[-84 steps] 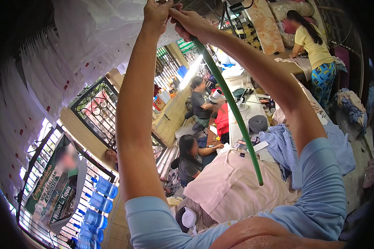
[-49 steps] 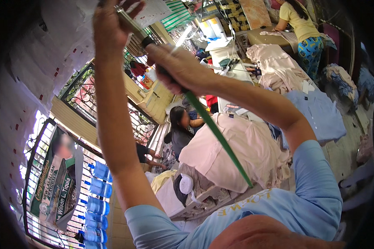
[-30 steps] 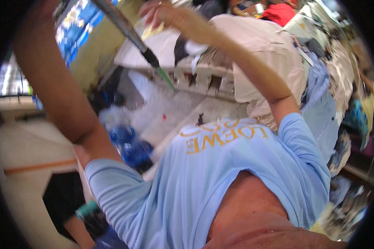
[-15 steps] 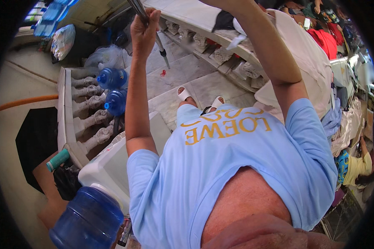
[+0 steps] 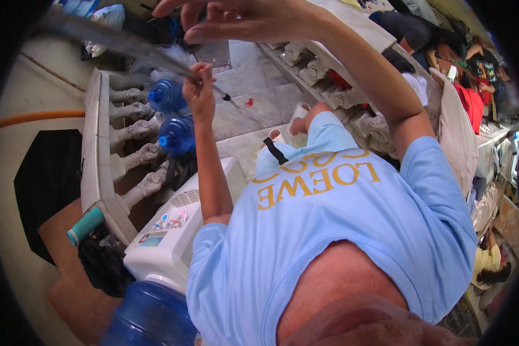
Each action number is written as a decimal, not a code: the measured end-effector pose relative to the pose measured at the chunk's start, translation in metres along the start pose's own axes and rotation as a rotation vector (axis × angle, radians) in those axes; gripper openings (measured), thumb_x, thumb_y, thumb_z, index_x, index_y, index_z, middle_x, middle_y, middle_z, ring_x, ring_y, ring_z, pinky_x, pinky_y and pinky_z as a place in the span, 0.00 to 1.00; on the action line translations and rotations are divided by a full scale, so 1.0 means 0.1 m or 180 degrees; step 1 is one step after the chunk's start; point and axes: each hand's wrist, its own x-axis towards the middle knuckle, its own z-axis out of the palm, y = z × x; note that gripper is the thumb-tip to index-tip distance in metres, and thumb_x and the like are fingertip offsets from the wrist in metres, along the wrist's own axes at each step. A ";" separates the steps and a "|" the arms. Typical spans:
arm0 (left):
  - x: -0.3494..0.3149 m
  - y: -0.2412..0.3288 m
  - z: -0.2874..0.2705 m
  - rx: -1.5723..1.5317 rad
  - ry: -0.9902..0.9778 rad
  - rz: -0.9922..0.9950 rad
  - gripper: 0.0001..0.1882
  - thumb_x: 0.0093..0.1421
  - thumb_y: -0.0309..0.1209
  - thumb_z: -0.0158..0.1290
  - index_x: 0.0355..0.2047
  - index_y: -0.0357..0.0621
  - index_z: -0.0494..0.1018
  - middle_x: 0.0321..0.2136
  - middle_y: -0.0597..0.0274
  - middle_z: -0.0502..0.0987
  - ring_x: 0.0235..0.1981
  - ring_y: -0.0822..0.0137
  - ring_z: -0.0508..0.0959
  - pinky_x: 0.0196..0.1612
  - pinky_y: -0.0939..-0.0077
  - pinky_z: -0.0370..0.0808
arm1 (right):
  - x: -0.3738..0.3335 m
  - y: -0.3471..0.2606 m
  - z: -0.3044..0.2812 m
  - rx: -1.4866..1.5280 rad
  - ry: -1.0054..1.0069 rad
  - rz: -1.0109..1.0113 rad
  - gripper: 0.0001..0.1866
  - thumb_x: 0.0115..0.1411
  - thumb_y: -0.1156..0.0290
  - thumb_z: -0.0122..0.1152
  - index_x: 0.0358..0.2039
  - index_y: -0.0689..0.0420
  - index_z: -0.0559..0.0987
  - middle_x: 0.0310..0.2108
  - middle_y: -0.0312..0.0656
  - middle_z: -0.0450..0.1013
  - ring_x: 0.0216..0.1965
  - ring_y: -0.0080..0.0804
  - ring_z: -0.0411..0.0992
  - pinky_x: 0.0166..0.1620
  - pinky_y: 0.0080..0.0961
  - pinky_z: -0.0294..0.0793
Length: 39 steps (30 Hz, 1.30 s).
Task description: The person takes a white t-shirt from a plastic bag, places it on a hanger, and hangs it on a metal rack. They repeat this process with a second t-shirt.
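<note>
My left hand (image 5: pixel 200 95) is closed around a thin metal telescopic pole (image 5: pixel 167 62), which slants from the upper left down toward the tiled floor. Its upper part is blurred by motion, and a dark joint shows near its lower end. My right hand (image 5: pixel 242 23) hangs over the scene at the top, fingers apart and holding nothing that I can see. That hand is above the pole, and a gap seems to lie between them.
Left of me runs a stone balustrade (image 5: pixel 92 144), with blue water jugs (image 5: pixel 176 135) beside it. A white water dispenser (image 5: pixel 170 225) and a large blue bottle (image 5: pixel 147 314) stand close on my left. Another balustrade (image 5: pixel 311 69) runs ahead on the right; people (image 5: pixel 427 34) are beyond it.
The pole has swung from steep to a slant toward the left, and my left hand is lower in view. My right hand has come into sight at the top. One foot has shifted.
</note>
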 end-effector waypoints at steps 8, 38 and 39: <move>0.36 -0.23 -0.82 0.0835 0.1219 0.0456 0.05 0.63 0.28 0.50 0.36 0.39 0.71 0.27 0.68 0.70 0.25 0.80 0.67 0.29 0.85 0.67 | -0.14 1.26 -0.76 -0.0561 -0.0632 0.1079 0.14 0.64 0.65 0.52 0.48 0.57 0.72 0.34 0.35 0.73 0.31 0.20 0.71 0.35 0.19 0.71; 4.44 -3.63 -2.15 0.0078 0.0612 0.0558 0.09 0.66 0.33 0.45 0.42 0.42 0.67 0.22 0.71 0.61 0.24 0.78 0.61 0.30 0.81 0.63 | 0.77 5.83 -0.85 -0.0504 0.0672 0.2014 0.10 0.61 0.73 0.53 0.42 0.61 0.74 0.28 0.33 0.73 0.26 0.17 0.70 0.32 0.17 0.71; 4.65 -3.74 -2.11 -0.0051 0.0501 0.0542 0.09 0.66 0.33 0.45 0.42 0.42 0.67 0.22 0.71 0.62 0.24 0.78 0.61 0.30 0.81 0.63 | 0.79 5.91 -0.90 -0.0586 0.0736 0.1980 0.10 0.61 0.73 0.53 0.42 0.61 0.74 0.28 0.33 0.73 0.26 0.17 0.70 0.32 0.16 0.71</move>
